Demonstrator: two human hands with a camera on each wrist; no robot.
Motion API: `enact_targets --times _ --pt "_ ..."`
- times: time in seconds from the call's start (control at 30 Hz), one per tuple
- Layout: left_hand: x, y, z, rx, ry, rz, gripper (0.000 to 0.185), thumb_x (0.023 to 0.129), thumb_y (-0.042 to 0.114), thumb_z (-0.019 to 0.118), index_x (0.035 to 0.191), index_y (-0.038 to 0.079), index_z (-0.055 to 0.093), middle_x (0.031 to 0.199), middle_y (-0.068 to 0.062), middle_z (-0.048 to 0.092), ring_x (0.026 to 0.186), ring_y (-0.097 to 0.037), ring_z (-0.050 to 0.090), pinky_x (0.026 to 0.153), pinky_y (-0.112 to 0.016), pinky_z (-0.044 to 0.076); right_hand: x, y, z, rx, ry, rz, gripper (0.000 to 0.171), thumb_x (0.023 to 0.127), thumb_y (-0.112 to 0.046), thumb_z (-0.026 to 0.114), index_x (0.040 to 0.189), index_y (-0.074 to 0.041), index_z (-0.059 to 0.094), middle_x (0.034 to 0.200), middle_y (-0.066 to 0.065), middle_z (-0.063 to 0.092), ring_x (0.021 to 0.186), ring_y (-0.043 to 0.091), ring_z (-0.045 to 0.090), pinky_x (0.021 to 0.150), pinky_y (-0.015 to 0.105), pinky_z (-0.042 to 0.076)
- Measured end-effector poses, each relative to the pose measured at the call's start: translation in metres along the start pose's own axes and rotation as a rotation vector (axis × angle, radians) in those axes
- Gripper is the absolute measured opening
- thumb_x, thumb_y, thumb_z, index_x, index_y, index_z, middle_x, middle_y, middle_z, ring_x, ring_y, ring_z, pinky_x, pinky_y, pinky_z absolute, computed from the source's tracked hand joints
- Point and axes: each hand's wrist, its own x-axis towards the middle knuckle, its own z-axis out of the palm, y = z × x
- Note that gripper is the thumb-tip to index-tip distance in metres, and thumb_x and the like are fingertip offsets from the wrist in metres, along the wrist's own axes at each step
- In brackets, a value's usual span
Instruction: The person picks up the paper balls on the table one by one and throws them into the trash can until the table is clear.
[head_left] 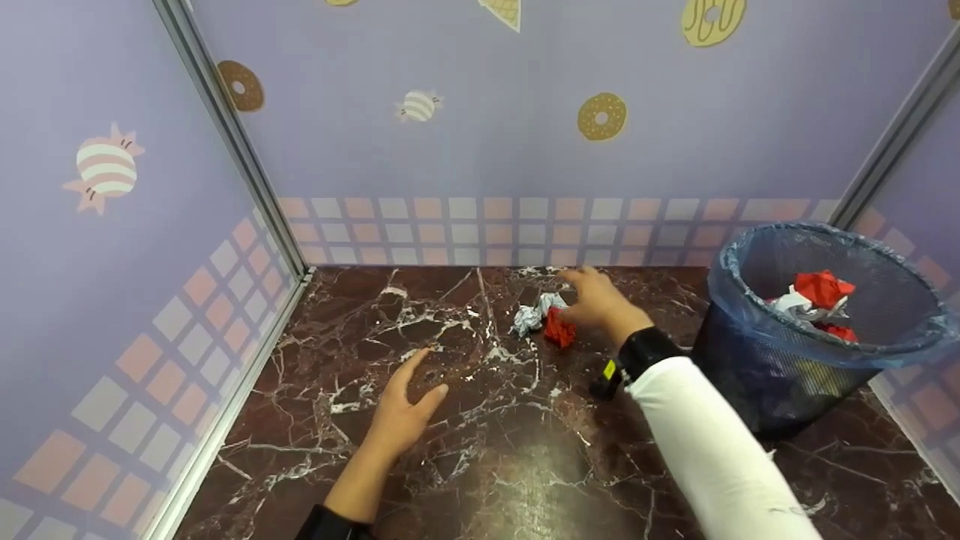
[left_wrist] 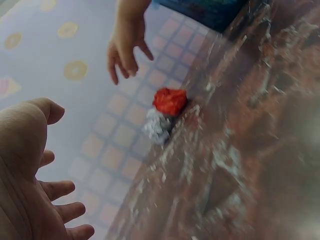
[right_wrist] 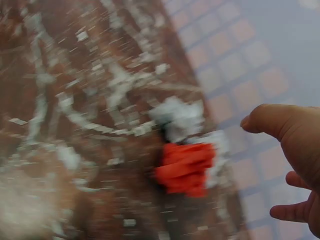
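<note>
Two crumpled white paper balls (head_left: 528,320) and a crumpled red paper ball (head_left: 559,328) lie clustered on the dark marbled surface. My right hand (head_left: 598,301) hovers just right of the cluster, fingers spread and holding nothing; the right wrist view shows the red ball (right_wrist: 186,169) apart from its fingers. Left of and nearer than the paper, my left hand (head_left: 403,412) is held over the surface, thumb and fingers apart, with nothing in it. In the left wrist view, its fingers (left_wrist: 60,190) are loosely extended.
A dark mesh waste bin (head_left: 757,375) with a blue liner stands at the right, holding crumpled red paper (head_left: 823,288) and white paper. Purple patterned walls (head_left: 480,135) enclose the marbled surface (head_left: 495,465) at the back and both sides.
</note>
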Motion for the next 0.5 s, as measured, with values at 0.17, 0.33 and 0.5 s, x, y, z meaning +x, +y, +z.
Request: enact_targets --times 0.17,0.33,0.5 --pt "-0.011 -0.015 -0.002 -0.013 0.014 -0.038 0.067 0.088 0.041 0.069 0.147 0.035 0.039 0.154 -0.006 0.036 0.142 -0.035 0.030 0.111 -0.065 0.024 -0.004 0.013 0.045 -0.115 -0.006 -0.009 0.070 0.069 -0.027 0.076 0.135 -0.018 0.056 0.129 0.019 0.050 0.114 0.043 0.050 0.092 0.055 0.048" --pt "-0.021 -0.024 -0.006 -0.026 0.031 -0.067 0.067 0.088 0.040 0.069 0.148 0.032 0.039 0.154 -0.006 0.035 0.142 -0.036 0.029 0.110 -0.065 0.024 -0.009 0.017 0.071 -0.136 0.011 0.014 0.054 0.069 -0.028 0.076 0.120 -0.016 0.062 0.109 0.015 0.053 0.099 0.039 0.054 0.079 0.051 0.051" --pt "-0.028 -0.027 -0.011 -0.016 0.062 -0.081 0.066 0.088 0.038 0.069 0.147 0.031 0.041 0.152 -0.008 0.039 0.140 -0.036 0.034 0.109 -0.064 0.027 -0.014 0.015 0.086 -0.095 0.016 0.020 0.037 0.070 -0.024 0.076 0.103 -0.016 0.062 0.105 0.013 0.051 0.097 0.038 0.053 0.080 0.049 0.049"
